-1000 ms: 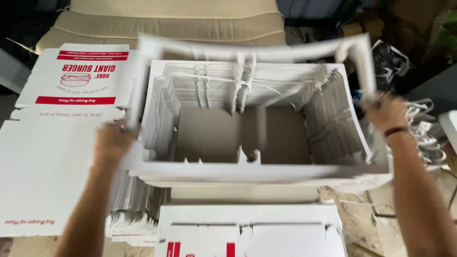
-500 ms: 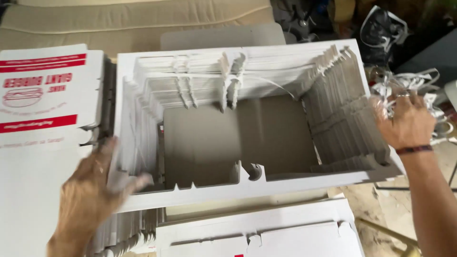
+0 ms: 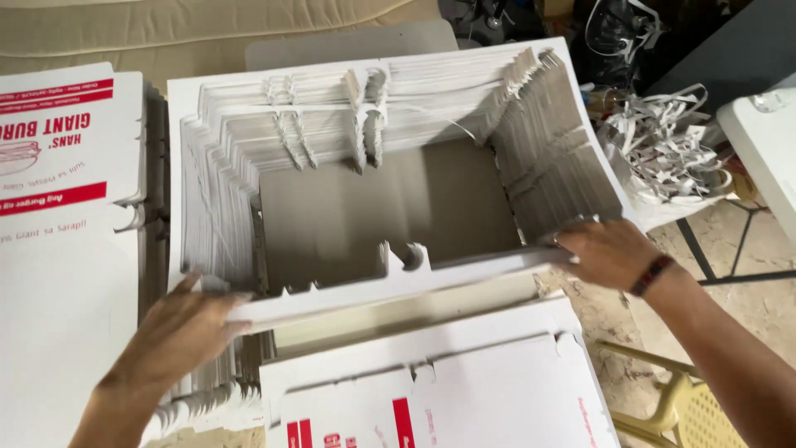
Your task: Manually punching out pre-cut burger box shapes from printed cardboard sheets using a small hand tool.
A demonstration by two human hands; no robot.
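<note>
The left hand's (image 3: 178,336) fingers lie close together and flat along the near-left corner of the nested stack of white die-cut cardboard frames (image 3: 390,207), thumb on top, pressing its front edge rather than closing round it. The right hand (image 3: 609,253) has its fingers spread a little and curled over the near-right corner of the same stack; whether the fingertips hook underneath is hard to tell, since the card hides them. A dark band sits on that wrist. With one hand at each front corner, the stack is steadied from both sides, which would keep the loose layers from sliding apart.

The stack itself sits in the middle of the view, its sheets stepped inward like a well, grey board showing at the bottom. The front strip (image 3: 398,286) between the two hands is raised and tilts slightly, lower at the left.

Left of the stack, touching or nearly so, lies a pile of flat white box blanks with red bands (image 3: 66,207). Just in front of the stack, toward the person, another flat printed blank (image 3: 431,382) lies partly beneath it. Behind the stack is a beige cushion (image 3: 207,33). To the right of it, a heap of white trimmed strips (image 3: 663,149) lies on the floor, with a yellow plastic chair (image 3: 672,398) nearer the person and the edge of a white table (image 3: 767,141) beyond.
</note>
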